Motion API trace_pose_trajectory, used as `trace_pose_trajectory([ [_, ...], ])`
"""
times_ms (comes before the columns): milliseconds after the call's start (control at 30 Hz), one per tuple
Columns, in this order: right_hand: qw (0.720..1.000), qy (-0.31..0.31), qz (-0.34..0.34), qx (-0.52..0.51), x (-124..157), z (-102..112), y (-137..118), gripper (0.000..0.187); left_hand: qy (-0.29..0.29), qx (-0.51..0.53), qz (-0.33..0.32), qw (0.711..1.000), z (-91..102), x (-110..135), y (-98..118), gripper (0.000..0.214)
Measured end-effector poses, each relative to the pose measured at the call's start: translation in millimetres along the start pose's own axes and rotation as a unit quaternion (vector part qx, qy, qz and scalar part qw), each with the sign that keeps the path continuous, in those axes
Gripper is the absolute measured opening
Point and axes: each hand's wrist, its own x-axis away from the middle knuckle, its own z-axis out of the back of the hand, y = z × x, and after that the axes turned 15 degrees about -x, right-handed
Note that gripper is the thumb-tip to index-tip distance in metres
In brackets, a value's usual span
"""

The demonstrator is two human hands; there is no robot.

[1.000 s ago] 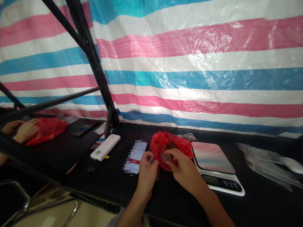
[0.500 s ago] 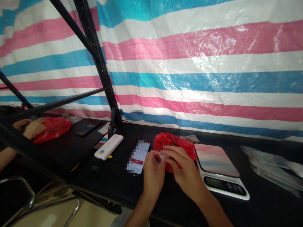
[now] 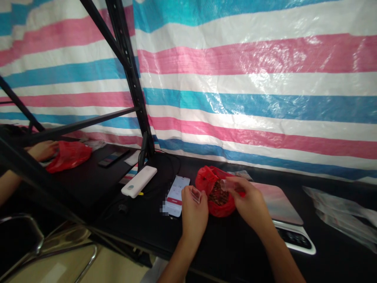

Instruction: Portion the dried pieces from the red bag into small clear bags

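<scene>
My left hand [image 3: 194, 214] is closed around a small clear plastic bag [image 3: 196, 194], whose mouth gapes upward. My right hand [image 3: 249, 198] pinches a small clear plastic piece [image 3: 226, 184], possibly a scoop; its exact kind is hard to make out. That piece is over the opening of a red plastic bag [image 3: 205, 177]. Inside the red bag lie many small reddish-brown bits [image 3: 218, 195], too small to name. Part of the bag's right side is hidden by my right hand.
A white kitchen scale [image 3: 279, 202] sits right of the red bag, with flat clear bags [image 3: 341, 216] further right. A phone [image 3: 178, 194] and a white power bank [image 3: 139, 181] lie left. A black metal frame [image 3: 129, 78] divides off another person's hand [image 3: 44, 150].
My right hand has moved away from my left, rightward over the red bag, carrying the clear piece. The brown contents now show. The view has shifted slightly.
</scene>
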Motion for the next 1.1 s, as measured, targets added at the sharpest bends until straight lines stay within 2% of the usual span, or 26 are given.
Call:
trace_pose_trajectory([
  [133, 0.989, -0.04, 0.003, 0.141, -16.4, -10.4, 10.6, 0.038, -0.033, 0.003, 0.003, 0.999, -10.5, -0.7, 7.6, 0.026],
  [267, 0.973, -0.103, -0.004, 0.206, -38.2, -21.8, 10.7, 0.049, -0.058, 0.02, 0.058, 0.996, -17.0, -3.1, 13.9, 0.03],
  [500, 0.971, -0.178, -0.058, 0.15, -48.4, -17.8, 19.8, 0.043, -0.02, 0.076, 0.115, 0.99, -23.8, -18.9, 0.6, 0.027],
  [633, 0.967, -0.201, -0.086, 0.129, -45.1, -13.4, 19.5, 0.043, -0.029, 0.116, 0.147, 0.982, -28.5, -24.9, -8.6, 0.023],
  [800, 0.965, -0.231, -0.06, 0.109, -32.2, -17.9, 14.2, 0.051, -0.04, 0.159, 0.166, 0.972, -26.2, -25.8, -7.3, 0.022],
  [1100, 0.977, -0.177, -0.074, 0.089, -15.4, -18.5, 9.4, 0.041, -0.071, 0.266, 0.204, 0.94, -19.7, -20.4, 3.8, 0.018],
])
